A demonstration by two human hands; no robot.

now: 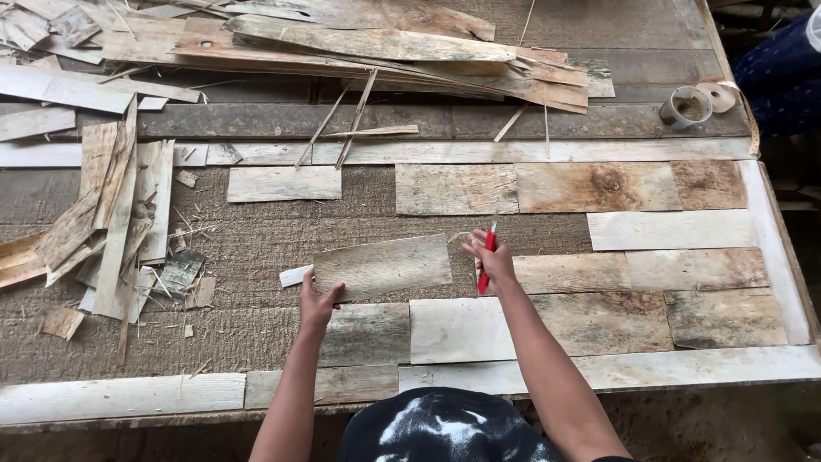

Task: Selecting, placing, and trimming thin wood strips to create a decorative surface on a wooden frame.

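Head view: veneer piece (382, 266) between both hands.

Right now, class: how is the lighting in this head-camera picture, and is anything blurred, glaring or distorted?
Head view: soft, even daylight, with faint shadows only; no glare on the table; the left hand, the wood strip it grips, and the right hand with its red cutter are sharp; the top right corner falls dark; the table's edges bow slightly, a wide lens.

Bare forearms (sleeveless) — black-white mottled cap
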